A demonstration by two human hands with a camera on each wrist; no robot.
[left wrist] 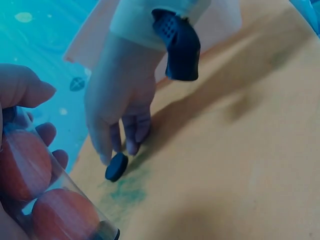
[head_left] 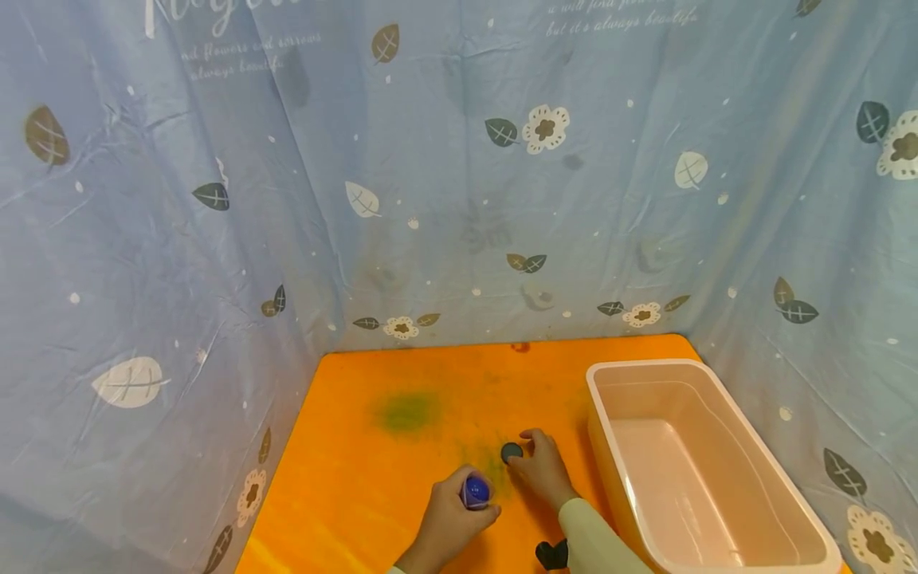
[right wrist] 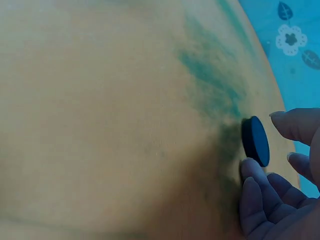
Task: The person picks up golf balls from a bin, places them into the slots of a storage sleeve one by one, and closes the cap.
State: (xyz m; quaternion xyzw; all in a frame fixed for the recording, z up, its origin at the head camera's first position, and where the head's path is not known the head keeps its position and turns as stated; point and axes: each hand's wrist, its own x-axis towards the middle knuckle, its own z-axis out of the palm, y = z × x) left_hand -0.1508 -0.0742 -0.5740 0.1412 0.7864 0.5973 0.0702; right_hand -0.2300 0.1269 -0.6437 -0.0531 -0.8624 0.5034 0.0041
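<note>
My left hand (head_left: 455, 514) grips a clear plastic tube (left wrist: 62, 177). A blue ball (head_left: 476, 490) shows at the tube's end in the head view. Two reddish balls (left wrist: 65, 215) are seen through its side in the left wrist view, and a dark end piece (left wrist: 111, 231) sits at its lower end. To the right, my right hand (head_left: 541, 470) holds a small round black cap (head_left: 511, 453) at its fingertips. In the right wrist view the cap (right wrist: 255, 142) is tilted nearly edge-on, with a fingertip (right wrist: 250, 167) at its lower rim.
A large pale pink bin (head_left: 660, 470) stands right of my right arm. The orange table (head_left: 344, 478) carries green smudges (head_left: 409, 410). A blue curtain (head_left: 459, 175) with leaves and flowers surrounds the table's back and sides. A black device (head_left: 552, 554) is at the right wrist.
</note>
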